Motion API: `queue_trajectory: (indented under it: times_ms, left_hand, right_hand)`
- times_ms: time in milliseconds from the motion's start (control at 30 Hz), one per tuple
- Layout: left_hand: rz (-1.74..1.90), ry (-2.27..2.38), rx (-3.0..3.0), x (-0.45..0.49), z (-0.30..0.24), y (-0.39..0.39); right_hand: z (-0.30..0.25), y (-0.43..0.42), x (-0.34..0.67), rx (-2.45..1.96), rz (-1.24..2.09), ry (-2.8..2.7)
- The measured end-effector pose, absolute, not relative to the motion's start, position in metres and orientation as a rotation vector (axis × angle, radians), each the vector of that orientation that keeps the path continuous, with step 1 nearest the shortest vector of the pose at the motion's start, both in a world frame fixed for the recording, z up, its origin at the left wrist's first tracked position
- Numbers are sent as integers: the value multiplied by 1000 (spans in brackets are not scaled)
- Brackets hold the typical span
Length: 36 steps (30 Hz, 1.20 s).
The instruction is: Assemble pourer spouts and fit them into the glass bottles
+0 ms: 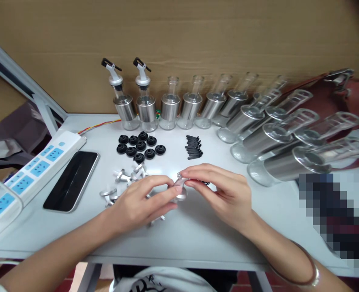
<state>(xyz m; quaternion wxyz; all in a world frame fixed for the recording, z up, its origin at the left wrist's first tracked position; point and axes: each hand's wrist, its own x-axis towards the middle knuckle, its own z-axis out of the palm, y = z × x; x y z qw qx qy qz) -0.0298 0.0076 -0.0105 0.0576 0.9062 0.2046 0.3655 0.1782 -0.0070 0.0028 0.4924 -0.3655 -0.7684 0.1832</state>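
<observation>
A silver pourer spout (181, 194) with a round flared base is held over the table between both hands. My left hand (142, 199) is closed round its side with thumb and fingers. My right hand (224, 194) pinches at its narrow upper end; whether a small part sits between those fingertips is hidden. More silver spouts (123, 176) lie in a loose pile beside and partly behind my left hand. Beyond them are several black ribbed stoppers (140, 146). A cluster of thin black levers (193, 147) lies past my right fingertips.
Glass bottles with metal sleeves (170, 106) curve along the back and right; two at left carry fitted pourers (142, 73). A phone (71, 181) and a white power strip (30, 178) lie at left. A brown bag (358, 97) and a pixelated patch are at right.
</observation>
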Motion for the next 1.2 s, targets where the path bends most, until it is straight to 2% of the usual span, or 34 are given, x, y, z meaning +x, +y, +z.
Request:
queue_trajectory:
  times_ms: [200,367,567,867,1200]
  left_hand:
    - [1083,675,2778,-30,-8,9]
    - [1073,680,2785,-28,-7,11]
    - [1115,661,2778,-27,-8,13]
    - [1119,670,2809,-28,-10,13]
    - [1122,658,2809,-27,-10,13]
  right_hand:
    - [10,4,194,-896,388,-1984]
    - [4,19,224,-1093,315,-2206]
    - [-16,25,242,-1306,438,-2365]
    - [-15,24,240,-1426,560,-2402]
    - [-10,26,234,-1736,381,-2469]
